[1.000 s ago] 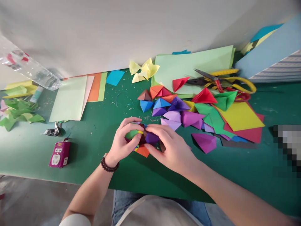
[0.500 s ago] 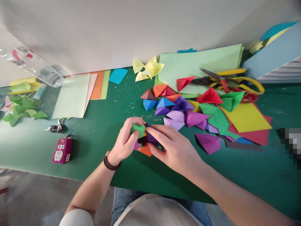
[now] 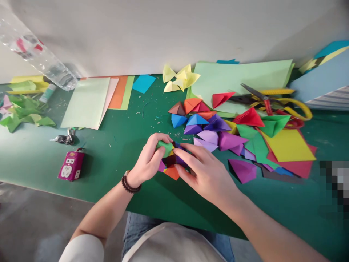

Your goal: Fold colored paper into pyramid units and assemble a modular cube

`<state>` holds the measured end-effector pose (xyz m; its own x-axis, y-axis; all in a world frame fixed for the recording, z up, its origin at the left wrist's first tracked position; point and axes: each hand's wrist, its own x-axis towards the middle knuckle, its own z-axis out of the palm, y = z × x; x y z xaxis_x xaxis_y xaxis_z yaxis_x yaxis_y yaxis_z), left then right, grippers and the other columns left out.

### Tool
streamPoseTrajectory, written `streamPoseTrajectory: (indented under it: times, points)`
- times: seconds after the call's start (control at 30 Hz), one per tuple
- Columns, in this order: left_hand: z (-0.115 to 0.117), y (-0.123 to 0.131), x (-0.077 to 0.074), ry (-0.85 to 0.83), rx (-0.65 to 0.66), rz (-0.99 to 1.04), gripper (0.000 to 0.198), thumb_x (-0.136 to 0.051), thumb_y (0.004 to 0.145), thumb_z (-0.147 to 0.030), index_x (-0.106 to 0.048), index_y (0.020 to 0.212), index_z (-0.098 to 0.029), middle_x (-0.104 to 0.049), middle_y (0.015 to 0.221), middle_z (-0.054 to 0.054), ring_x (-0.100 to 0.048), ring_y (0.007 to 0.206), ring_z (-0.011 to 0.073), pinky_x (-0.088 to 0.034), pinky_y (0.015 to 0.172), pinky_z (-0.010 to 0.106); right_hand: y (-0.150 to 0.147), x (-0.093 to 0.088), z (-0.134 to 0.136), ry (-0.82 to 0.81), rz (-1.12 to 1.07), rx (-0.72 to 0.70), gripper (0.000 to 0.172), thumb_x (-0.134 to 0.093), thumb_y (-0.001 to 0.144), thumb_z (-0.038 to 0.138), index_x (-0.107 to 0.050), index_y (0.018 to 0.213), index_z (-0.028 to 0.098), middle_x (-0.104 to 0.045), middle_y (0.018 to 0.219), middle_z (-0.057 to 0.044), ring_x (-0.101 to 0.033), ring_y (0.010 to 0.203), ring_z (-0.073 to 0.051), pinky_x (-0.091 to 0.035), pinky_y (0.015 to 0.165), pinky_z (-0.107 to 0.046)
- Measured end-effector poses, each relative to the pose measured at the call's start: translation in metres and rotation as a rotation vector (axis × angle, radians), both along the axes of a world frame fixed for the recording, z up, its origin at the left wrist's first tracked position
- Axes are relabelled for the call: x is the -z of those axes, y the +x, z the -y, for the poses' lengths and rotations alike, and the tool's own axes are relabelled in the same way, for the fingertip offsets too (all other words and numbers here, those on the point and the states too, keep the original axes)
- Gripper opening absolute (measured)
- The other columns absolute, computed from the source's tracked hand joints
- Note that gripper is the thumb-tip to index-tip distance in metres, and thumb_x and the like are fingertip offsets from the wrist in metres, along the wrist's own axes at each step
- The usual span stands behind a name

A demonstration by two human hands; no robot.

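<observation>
**Folded-paper cluster mostly hidden by hands**

Cluster (image 3: 170, 162) sits low over the green mat (image 3: 114, 174), between both hands. Left hand (image 3: 147, 160) closed on a green folded piece (image 3: 165, 147); right hand (image 3: 204, 174) curled, gripping the purple side. Joins hidden. Magenta box (image 3: 71, 166): print unreadable. Right-edge patch (image 3: 334, 185) pixelated, can't identify.
</observation>
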<state>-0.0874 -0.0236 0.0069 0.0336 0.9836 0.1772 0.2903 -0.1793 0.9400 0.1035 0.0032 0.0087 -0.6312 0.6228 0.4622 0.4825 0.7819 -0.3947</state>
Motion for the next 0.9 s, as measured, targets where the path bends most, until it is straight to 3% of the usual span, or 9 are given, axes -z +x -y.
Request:
streamPoseTrajectory:
  times: [0.47,0.67,0.9]
  points:
    - [0.0004,0.0007,0.0004,0.010,0.018,0.013,0.018,-0.035,0.095,-0.018,-0.050,0.105,-0.020,-0.059,0.112,0.009,-0.052,0.119,0.0213,-0.040,0.106,0.044,-0.0001,-0.0031,0.0014,0.063,0.034,0.016,0.030,-0.059,0.090,0.021,-0.057,0.120,0.018,-0.065,0.114,-0.017,-0.067,0.103,-0.029,-0.061,0.080,-0.042]
    - [-0.0005,-0.0036,-0.0033,0.041,0.149,-0.070,0.030,-0.039,0.084,-0.010,-0.046,0.111,-0.019,-0.055,0.117,0.010,-0.047,0.124,0.0248,-0.039,0.108,0.048,0.0016,-0.0048,-0.0024,-0.092,-0.058,-0.039,0.031,-0.049,0.095,0.014,-0.052,0.125,0.019,-0.066,0.116,-0.014,-0.065,0.109,-0.025,-0.058,0.090,-0.041]
    - [0.0000,-0.0014,-0.0072,0.137,0.171,-0.169,0.035,-0.040,0.078,-0.006,-0.044,0.110,-0.020,-0.049,0.119,0.011,-0.046,0.122,0.0259,-0.043,0.104,0.050,-0.0003,-0.0019,-0.0008,-0.199,-0.124,0.011,0.024,-0.054,0.094,0.021,-0.052,0.118,0.021,-0.070,0.112,-0.012,-0.068,0.105,-0.025,-0.060,0.082,-0.039]
